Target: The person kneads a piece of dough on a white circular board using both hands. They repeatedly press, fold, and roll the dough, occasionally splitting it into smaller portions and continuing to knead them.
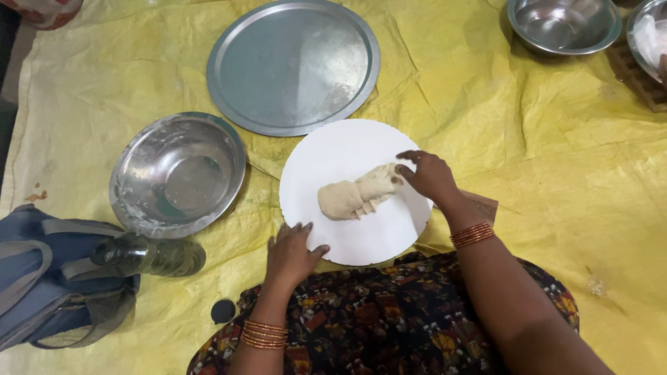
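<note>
Between the hands, dough lies on a white board; right hand grips its end, left hand lies flat, steadying the board.

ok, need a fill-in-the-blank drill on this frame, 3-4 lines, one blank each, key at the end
1. The right hand presses on a lump of ____ lying on the white round board.
2. The left hand rests on the board's near ____.
3. Left of the board stands an empty steel ____, with a clear bottle lying near it.
4. Beyond the board lies a large flat round steel ____.

Missing words: dough; edge; bowl; plate
</note>
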